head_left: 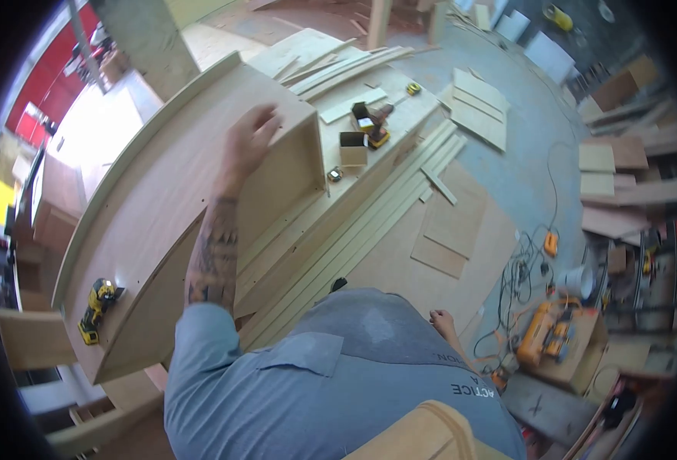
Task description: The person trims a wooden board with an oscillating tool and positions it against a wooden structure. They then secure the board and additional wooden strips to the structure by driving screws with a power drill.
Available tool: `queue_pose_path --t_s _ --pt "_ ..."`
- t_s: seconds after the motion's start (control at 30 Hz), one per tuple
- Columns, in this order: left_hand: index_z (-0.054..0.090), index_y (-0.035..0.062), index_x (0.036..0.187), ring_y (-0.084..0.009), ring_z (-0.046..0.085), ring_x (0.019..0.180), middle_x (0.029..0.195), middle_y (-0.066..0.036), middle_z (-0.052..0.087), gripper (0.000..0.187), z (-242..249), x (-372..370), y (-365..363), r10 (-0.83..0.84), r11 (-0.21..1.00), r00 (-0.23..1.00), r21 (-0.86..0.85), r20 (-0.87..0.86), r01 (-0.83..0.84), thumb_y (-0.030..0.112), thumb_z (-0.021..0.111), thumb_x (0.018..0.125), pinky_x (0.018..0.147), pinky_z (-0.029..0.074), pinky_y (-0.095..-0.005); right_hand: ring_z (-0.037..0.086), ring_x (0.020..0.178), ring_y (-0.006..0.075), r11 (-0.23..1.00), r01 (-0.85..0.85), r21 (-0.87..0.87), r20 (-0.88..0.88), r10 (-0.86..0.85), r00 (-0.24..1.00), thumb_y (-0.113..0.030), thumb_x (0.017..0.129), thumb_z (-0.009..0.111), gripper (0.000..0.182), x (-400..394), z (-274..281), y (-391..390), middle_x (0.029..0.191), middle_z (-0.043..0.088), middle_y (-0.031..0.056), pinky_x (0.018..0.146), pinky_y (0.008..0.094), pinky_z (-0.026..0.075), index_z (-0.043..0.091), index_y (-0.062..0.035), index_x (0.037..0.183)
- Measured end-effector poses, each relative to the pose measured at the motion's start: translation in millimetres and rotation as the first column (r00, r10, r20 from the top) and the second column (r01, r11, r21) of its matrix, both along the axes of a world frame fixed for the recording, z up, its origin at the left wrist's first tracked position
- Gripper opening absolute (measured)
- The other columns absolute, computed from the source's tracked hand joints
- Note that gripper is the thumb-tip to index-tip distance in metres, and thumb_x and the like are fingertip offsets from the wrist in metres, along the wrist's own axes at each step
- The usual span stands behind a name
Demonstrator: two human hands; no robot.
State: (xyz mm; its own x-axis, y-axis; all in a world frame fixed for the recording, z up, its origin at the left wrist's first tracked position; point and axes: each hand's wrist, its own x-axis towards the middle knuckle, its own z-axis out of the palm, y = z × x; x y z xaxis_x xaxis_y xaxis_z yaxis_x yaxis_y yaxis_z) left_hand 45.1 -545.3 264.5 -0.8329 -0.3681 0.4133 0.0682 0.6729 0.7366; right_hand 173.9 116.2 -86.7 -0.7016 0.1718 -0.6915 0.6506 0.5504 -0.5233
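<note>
Two hands: only the left hand point(250, 142) is engaged; the right hand point(443, 322) hangs low by the hip, apart from everything
Left grip: fingers spread and laid flat on the upper edge of the plywood panel point(284, 172), nothing being clamped between them
Right grip: nothing appears to be held, though whether the fingers are curled or loose cannot be told
Panel: stood upright on the curved plywood assembly point(139, 222), at its far end, just beside the workbench point(400, 115)
Step in hand: the upright panel is judged to be steadied or aligned against the curved piece, fixing not yet done
Next move: a fastener or driver would likely be called for; the panel would have to be kept square while the free hand is brought up
Yellow power tool point(97, 307): lying on the near end of the curved assembly, well apart from both hands
Bench: long wooden strips point(346, 230) alongside, small boxes point(352, 149) and a tape measure point(413, 89) farther out
Floor: board offcuts point(476, 107), cables and an orange tool case point(549, 333) to the right
</note>
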Motion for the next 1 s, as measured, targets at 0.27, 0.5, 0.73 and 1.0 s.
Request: queue_pose_path --t_s 0.27,0.5,0.73,1.0 --pt "0.051 0.0042 0.158 -0.0458 0.047 0.148 0.153 -0.035 0.051 0.08 -16 -202 -90 0.232 0.96 0.924 -0.224 0.304 -0.168 0.048 0.076 0.096 0.123 0.041 -0.048 0.071 0.096 0.0187 0.928 -0.252 -0.275 -0.397 0.129 0.909 -0.025 0.108 0.067 0.036 -236 65 -127 0.108 0.075 0.0105 0.087 0.0337 0.058 0.069 0.0008 0.133" --pt "0.015 0.0105 0.174 -0.0534 0.0 0.164 0.175 -0.034 0.008 0.108 -51 -283 -201 0.745 0.66 0.552 -0.535 0.375 -0.528 0.061 0.07 0.096 0.128 0.005 -0.0735 0.076 0.106 0.0265 0.484 -0.868 -0.11 -0.727 0.557 0.402 -0.022 0.103 0.072 0.034 -503 218 -341 0.113 0.077 0.018 0.094 0.0386 0.058 0.071 -0.0001 0.129" --pt "0.001 0.0165 0.175 -0.0512 -0.006 0.164 0.178 -0.028 -0.002 0.111 -92 -296 -214 0.879 0.477 0.295 -0.652 0.376 -0.59 0.057 0.07 0.098 0.126 0.004 -0.0763 0.07 0.112 0.0397 0.163 -0.98 0.118 -0.528 0.845 0.077 -0.036 0.097 0.076 0.046 -739 84 -555 0.119 0.071 0.0213 0.097 0.0492 0.058 0.069 -0.0039 0.129" --pt "0.005 0.0125 0.173 -0.0497 0.005 0.163 0.174 -0.025 0.01 0.107 -85 -291 -208 0.861 0.48 0.43 -0.716 0.272 -0.506 0.034 0.076 0.097 0.131 0.011 -0.0656 0.049 0.143 0.0471 0.046 -0.892 0.45 -0.377 0.915 -0.143 -0.027 0.089 0.083 0.075 -771 -62 -728 0.16 0.04 0.0292 0.113 0.06 0.048 0.049 -0.0073 0.153"
